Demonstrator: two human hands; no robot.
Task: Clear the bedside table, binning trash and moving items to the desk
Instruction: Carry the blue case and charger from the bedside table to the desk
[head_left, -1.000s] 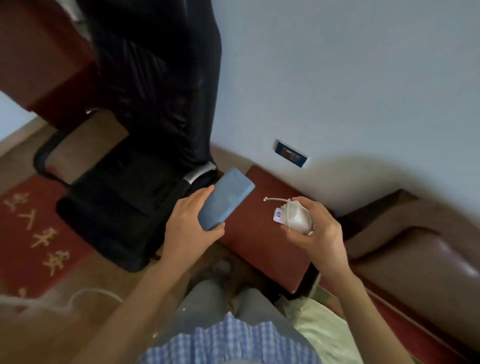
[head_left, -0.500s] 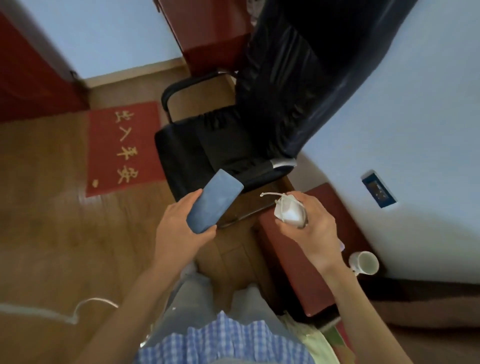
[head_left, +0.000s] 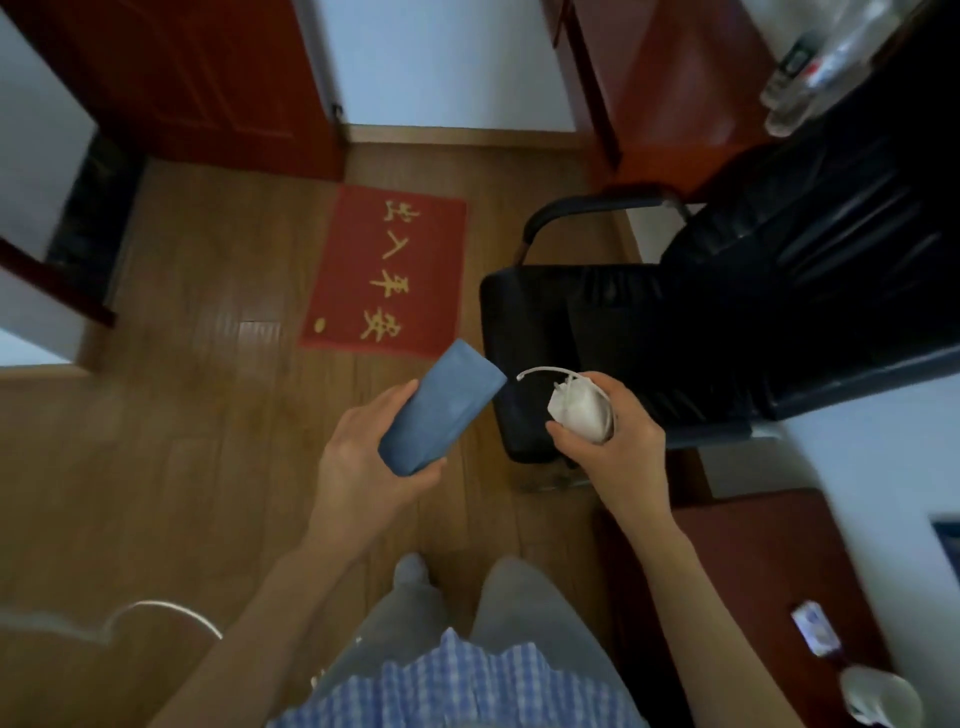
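Note:
My left hand (head_left: 366, 462) grips a flat blue case (head_left: 441, 410), tilted up to the right, above the wooden floor. My right hand (head_left: 610, 447) holds a crumpled white face mask (head_left: 579, 408) with its ear loop sticking out, just in front of the chair seat. The red-brown bedside table (head_left: 753, 561) lies at the lower right, behind my right arm. On it rest a small white-and-blue packet (head_left: 814, 627) and a white mug (head_left: 878, 699). The red desk (head_left: 670, 88) stands at the top right.
A black office chair (head_left: 727, 322) stands between the bedside table and the desk. A red doormat (head_left: 387, 273) with gold characters lies on the wooden floor ahead. A dark red door (head_left: 176, 78) is at the upper left. Bottles (head_left: 810, 62) stand on the desk's right end.
My view has swung left, away from the bedside table toward the floor, mat and desk. Both hands kept their hold and stayed in front of me.

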